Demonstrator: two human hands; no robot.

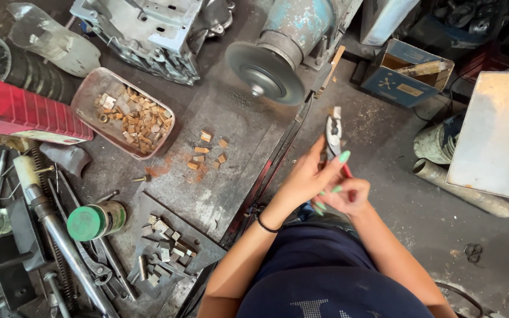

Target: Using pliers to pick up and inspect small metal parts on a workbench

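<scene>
- grinding wheel [264, 72] stands up and left of both hands, well apart from the pliers' tip
- pliers [333, 134] run upright, nose up; left hand [307, 176] curled round them, right hand [349, 197] closed on the handles
- small tan piece [336, 111] nipped at the nose

Both bare forearms rise from the bottom centre of the frame and meet right of centre. The left hand [308, 176] is folded over the right hand [349, 197], fingers curled closed, left wrist bent.
</scene>
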